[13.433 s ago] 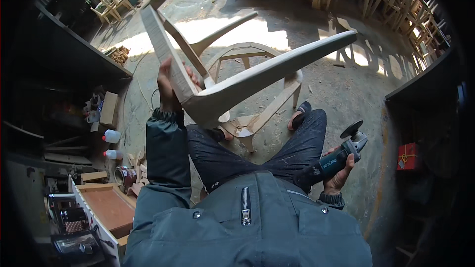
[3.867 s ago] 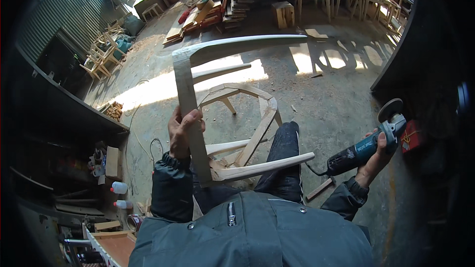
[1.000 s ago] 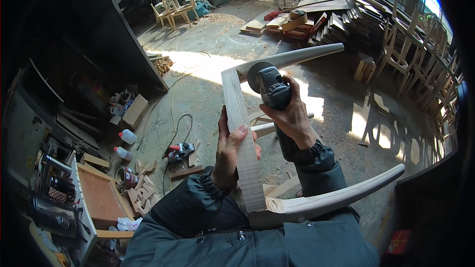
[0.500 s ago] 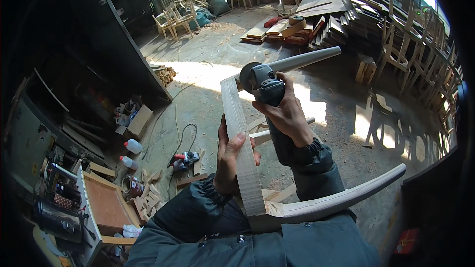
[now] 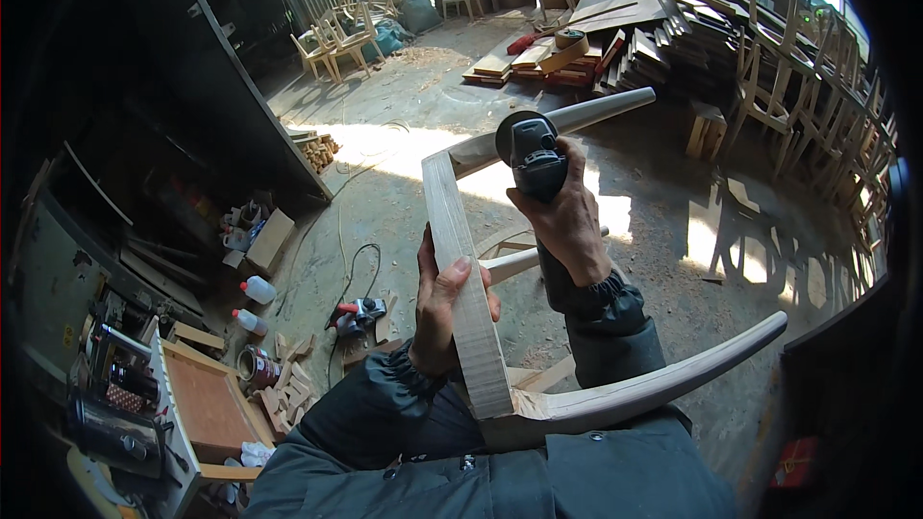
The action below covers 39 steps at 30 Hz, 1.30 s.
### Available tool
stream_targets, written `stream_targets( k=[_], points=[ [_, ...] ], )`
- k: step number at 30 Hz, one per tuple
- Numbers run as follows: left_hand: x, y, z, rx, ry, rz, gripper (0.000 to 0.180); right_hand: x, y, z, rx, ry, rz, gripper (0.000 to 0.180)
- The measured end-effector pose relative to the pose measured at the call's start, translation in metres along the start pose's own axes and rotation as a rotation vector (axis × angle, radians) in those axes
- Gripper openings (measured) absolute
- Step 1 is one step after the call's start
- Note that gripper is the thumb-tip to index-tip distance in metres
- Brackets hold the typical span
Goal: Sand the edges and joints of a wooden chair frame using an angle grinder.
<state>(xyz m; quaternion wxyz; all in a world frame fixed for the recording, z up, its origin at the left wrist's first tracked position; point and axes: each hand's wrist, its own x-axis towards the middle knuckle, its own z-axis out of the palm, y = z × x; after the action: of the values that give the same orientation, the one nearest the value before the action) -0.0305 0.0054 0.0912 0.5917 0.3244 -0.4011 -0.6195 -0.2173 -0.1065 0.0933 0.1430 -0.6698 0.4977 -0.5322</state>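
Pale wood chair frame [image 5: 466, 298] gripped by left hand [image 5: 440, 312]; right hand [image 5: 567, 221] clamps angle grinder [image 5: 529, 159] at top corner joint; sanding looks ongoing, rest of frame prob. left.

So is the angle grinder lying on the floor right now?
No, the right hand holds the angle grinder up against the wooden chair frame.

Dusty concrete floor [image 5: 404, 125] w/ plank stack [image 5: 538, 58], prob. planer [image 5: 358, 312], bottles [image 5: 258, 290].

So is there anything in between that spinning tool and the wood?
Nothing visible. The right hand holds the angle grinder right at the upper corner of the wooden chair frame, with no gap or object showing between them. The left hand grips the frame lower down, away from the disc.
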Motion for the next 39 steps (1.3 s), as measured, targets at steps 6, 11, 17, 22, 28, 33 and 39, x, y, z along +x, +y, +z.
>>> stream_targets(
  k=[6, 11, 17, 22, 28, 33, 39],
  points=[
    [0.000, -0.005, 0.005, -0.026, 0.002, -0.026, 0.075, -0.006, -0.007, 0.009, 0.325, -0.063, 0.060, 0.093],
    [-0.004, -0.004, 0.010, -0.023, 0.005, -0.022, 0.074, -0.007, -0.011, 0.016, 0.359, -0.109, 0.085, 0.096],
    [-0.002, -0.008, 0.002, -0.008, 0.023, 0.038, 0.072, -0.009, -0.012, 0.029, 0.273, -0.073, 0.024, 0.097],
    [0.000, -0.005, -0.005, -0.057, -0.001, -0.039, 0.070, -0.018, -0.004, 0.022, 0.172, -0.019, 0.063, 0.096],
    [-0.002, -0.001, 0.004, -0.010, 0.002, -0.041, 0.063, -0.021, 0.005, 0.027, 0.311, 0.037, 0.034, 0.095],
    [-0.004, 0.002, 0.018, 0.009, -0.004, -0.065, 0.047, -0.020, 0.009, 0.036, 0.386, 0.001, -0.015, 0.097],
    [-0.002, 0.010, 0.008, -0.195, -0.039, -0.241, 0.045, -0.042, 0.001, 0.030, 0.265, -0.037, 0.059, 0.098]
  ],
)
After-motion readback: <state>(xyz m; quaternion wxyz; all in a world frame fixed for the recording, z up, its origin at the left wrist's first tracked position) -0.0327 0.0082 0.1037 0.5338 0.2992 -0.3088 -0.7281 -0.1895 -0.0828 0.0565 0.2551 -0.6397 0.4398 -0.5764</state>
